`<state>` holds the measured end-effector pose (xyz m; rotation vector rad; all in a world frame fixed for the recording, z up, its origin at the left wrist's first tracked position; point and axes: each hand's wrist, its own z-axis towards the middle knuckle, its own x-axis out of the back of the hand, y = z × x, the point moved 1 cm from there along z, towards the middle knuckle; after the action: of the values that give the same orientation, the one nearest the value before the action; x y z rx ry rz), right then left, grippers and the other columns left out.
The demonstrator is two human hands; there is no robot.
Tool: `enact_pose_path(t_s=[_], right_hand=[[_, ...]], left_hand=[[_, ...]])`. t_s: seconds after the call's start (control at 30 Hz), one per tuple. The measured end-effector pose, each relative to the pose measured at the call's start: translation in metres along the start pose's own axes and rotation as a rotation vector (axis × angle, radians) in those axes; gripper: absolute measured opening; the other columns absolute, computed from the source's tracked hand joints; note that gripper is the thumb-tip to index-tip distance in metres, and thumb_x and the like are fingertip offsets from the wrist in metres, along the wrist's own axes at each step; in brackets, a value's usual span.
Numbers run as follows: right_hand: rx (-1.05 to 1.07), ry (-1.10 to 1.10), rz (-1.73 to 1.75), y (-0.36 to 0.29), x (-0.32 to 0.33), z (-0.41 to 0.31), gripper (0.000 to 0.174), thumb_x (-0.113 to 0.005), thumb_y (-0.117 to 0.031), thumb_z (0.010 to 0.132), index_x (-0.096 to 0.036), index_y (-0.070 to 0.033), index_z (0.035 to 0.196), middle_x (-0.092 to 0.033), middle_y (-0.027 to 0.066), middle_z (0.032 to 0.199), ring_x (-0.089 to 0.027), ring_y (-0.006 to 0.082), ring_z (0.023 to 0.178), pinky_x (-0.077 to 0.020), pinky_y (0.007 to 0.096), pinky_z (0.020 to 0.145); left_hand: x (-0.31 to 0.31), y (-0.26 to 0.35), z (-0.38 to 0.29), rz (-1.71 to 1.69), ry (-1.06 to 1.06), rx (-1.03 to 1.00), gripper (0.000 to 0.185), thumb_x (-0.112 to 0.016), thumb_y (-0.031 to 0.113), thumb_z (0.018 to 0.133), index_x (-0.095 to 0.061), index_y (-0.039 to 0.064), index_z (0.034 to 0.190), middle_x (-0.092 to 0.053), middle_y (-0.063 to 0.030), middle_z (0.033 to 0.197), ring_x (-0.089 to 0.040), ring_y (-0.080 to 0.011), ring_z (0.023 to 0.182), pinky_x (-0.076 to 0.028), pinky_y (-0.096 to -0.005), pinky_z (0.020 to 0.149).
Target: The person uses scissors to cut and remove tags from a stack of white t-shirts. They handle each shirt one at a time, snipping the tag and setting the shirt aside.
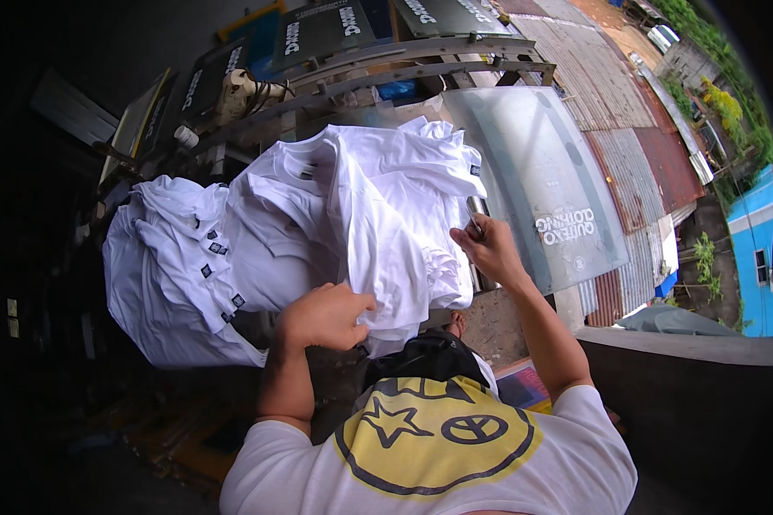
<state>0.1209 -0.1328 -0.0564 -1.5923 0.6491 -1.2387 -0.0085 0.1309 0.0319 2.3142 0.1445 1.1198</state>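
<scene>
Before me, a heap of white T-shirts (pixel 380 212) lies spread out, with sleeves and collars folded over one another. My left hand (pixel 328 315) is at the near hem of the top shirt. Its fingers are bent against the cloth, and whether they grip it is hidden. To the right of the heap, my right hand (pixel 489 248) is closed around a small shiny metal tool (pixel 477 222), mostly covered by the fingers; its kind is unclear. A second pile of white T-shirts (pixel 167 257), with several small black tags on the sleeves, drapes at the left.
A glassy printing panel (pixel 541 161) with white lettering slopes at the right, beside rusty corrugated roofing (pixel 618 174). Metal rails (pixel 425 61) run behind the shirts. A beige heat gun-like device (pixel 245 93) with a dark cord and a white bottle (pixel 185 136) stand at the back left.
</scene>
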Motion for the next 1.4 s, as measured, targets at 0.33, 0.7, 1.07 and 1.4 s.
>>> enact_pose_path(t_s=[0.33, 0.7, 1.07, 1.4], right_hand=[[0.039, -0.236, 0.028, 0.042, -0.045, 0.012, 0.013, -0.071, 0.003, 0.083, -0.063, 0.001, 0.094, -0.067, 0.0043, 0.086, -0.06, 0.0107, 0.075, -0.0522, 0.0283, 0.073], [-0.076, -0.907, 0.013, 0.03, 0.02, -0.001, 0.039, -0.073, -0.017, 0.088, -0.042, -0.005, 0.069, -0.058, 0.0038, 0.062, -0.056, 0.0122, 0.06, -0.0428, 0.0316, 0.055], [-0.226, 0.015, 0.163, 0.098, 0.025, 0.043, 0.051, -0.071, -0.047, 0.092, -0.058, -0.002, 0.073, -0.061, 0.0071, 0.066, -0.059, 0.0128, 0.061, -0.0452, 0.0317, 0.056], [-0.18, 0.328, -0.057, 0.113, 0.014, 0.145, 0.053, -0.079, -0.051, 0.083, -0.051, -0.007, 0.076, -0.058, 0.0037, 0.079, -0.054, 0.0134, 0.072, -0.0451, 0.0299, 0.066]], left_hand=[[0.013, 0.007, 0.044, -0.255, 0.633, -0.149, 0.015, -0.068, 0.008, 0.089, -0.071, -0.001, 0.102, -0.068, -0.0126, 0.074, -0.058, -0.0129, 0.06, -0.048, -0.0303, 0.059], [0.021, -0.028, 0.12, -0.283, 0.698, -0.13, 0.017, -0.067, 0.003, 0.086, -0.071, 0.0, 0.102, -0.071, -0.0113, 0.091, -0.064, -0.0172, 0.073, -0.051, -0.0313, 0.069], [0.032, -0.072, 0.243, 0.187, 0.755, 0.075, 0.024, -0.063, 0.002, 0.081, -0.063, 0.001, 0.105, -0.063, -0.0196, 0.113, -0.06, -0.0386, 0.112, -0.049, -0.0474, 0.094], [0.027, -0.078, 0.204, -0.115, 0.725, -0.1, 0.021, -0.072, 0.0, 0.075, -0.068, 0.0, 0.096, -0.068, -0.0171, 0.099, -0.066, -0.0375, 0.096, -0.051, -0.0426, 0.085]])
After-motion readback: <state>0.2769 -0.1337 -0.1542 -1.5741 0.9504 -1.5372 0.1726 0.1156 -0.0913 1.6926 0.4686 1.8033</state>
